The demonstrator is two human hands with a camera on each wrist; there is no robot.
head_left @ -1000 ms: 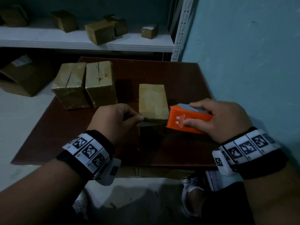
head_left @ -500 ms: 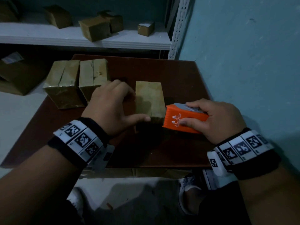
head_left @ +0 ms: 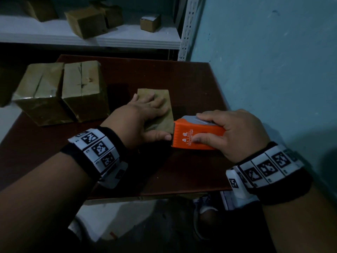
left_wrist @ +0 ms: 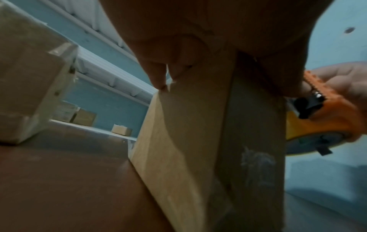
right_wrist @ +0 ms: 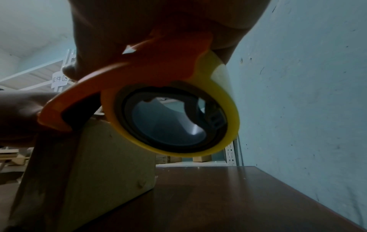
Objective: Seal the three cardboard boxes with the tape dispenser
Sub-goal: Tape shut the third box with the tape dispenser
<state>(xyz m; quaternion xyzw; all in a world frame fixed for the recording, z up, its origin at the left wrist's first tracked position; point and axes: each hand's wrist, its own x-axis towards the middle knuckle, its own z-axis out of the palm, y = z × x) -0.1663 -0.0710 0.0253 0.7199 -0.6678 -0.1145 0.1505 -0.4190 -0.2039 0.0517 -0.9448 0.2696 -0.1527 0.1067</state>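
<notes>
the left hand (head_left: 144, 114) lay flat, fingers spread, on the small cardboard box (head_left: 165, 99) near the table's (head_left: 191, 84) front edge. the right hand (head_left: 235, 132) gripped the orange tape dispenser (head_left: 197, 136) at the box's near end. steady downward pressure and a straight pull would likely lay the tape cleanly.

box top (head_left: 165, 99) partly hidden by left hand (head_left: 138, 117)

Left hand (left_wrist: 198, 39) rests atop cardboard box (left_wrist: 188, 149), orange tape dispenser (left_wrist: 327, 119) beside
</notes>
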